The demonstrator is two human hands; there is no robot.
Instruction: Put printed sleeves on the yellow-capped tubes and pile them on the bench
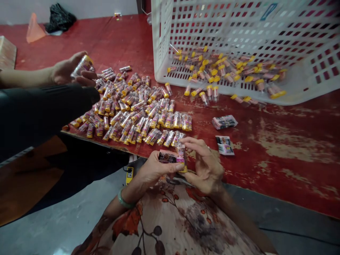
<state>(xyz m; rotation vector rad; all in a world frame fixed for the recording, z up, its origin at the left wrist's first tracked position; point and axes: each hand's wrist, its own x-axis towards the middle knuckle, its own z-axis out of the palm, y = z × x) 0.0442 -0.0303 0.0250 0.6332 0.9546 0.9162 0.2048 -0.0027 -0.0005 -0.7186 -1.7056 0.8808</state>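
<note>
My left hand (154, 168) pinches a small dark printed label (167, 157) at the table's near edge. My right hand (205, 164) grips a small clear tube with a yellow cap (181, 156), held upright against that label. Both hands are closed and meet just below a pile of several labelled yellow-capped tubes (132, 113) lying in rows on the red table (278, 141). Two stacks of loose labels (224, 122) (224, 145) lie just to the right of my hands.
A white plastic crate (292, 42) lies tilted at the back right, with several unlabelled tubes (225, 69) spilling from it. At the left, another person's hand (69, 69) holds a tube (82, 65) above the pile. A black bag (60, 17) sits far back.
</note>
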